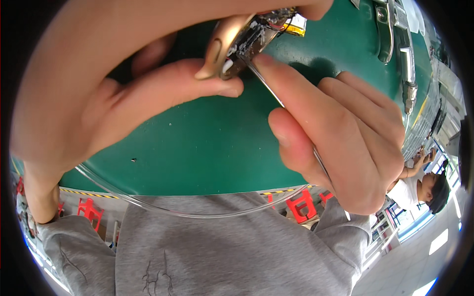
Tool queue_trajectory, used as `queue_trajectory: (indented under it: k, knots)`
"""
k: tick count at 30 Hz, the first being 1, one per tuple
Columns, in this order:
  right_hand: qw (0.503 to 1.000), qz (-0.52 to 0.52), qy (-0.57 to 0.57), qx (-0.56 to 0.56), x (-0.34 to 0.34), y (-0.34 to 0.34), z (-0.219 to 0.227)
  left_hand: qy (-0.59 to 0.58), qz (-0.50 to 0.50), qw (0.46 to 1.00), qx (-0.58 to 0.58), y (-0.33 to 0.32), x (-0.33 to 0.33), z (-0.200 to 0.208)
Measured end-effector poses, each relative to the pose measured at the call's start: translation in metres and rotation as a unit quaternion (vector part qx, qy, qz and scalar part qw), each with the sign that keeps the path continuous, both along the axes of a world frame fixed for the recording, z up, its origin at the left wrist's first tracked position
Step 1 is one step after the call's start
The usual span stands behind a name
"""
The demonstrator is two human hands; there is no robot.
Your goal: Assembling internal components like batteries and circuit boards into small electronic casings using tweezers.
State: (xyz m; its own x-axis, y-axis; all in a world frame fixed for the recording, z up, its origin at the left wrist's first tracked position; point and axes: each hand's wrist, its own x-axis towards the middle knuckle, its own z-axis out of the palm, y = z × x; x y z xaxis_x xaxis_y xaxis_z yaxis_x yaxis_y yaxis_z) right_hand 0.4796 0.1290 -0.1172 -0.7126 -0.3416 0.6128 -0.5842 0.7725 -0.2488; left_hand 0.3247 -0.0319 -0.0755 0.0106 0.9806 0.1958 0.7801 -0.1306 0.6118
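Observation:
My left hand (89, 98) is closed around a small gold-coloured curved casing (220, 44), with the thumb along its lower end. The casing stands open on one side and shows a dark inner part (252, 39) with whitish residue. At its upper end hang thin dark wires and a small yellow-and-silver battery (296, 24). Between thumb and forefinger, my right hand (345, 133) grips a slim metal tool (268, 88). The tool's tip reaches the dark inner part near the casing's lower end; the fingers partly hide its shaft, so its exact kind cannot be told.
Below the hands lies a green work surface (197, 148) with a dark speck on it. A clear tube (173, 213) curves along its near edge. Metal clamp-like handles (385, 34) and a metal fitting (409, 93) are at right. Beyond are red stools (301, 206) and another person (412, 190).

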Motion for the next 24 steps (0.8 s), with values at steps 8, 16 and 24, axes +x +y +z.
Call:
queue_trajectory:
  k: [8,16,24]
  knots:
    - [1.0,0.009,0.012,-0.023,0.003,0.006,0.001,0.001,-0.005,1.0,0.001,-0.001,-0.001,-0.001]
    - [0.997,-0.023,-0.04,-0.053,0.005,-0.004,0.002,-0.005,0.003,1.0,0.008,0.002,-0.012,-0.017]
    - [0.996,-0.025,-0.024,-0.08,0.003,-0.007,0.005,-0.005,0.017,1.0,0.01,-0.015,-0.003,-0.001]
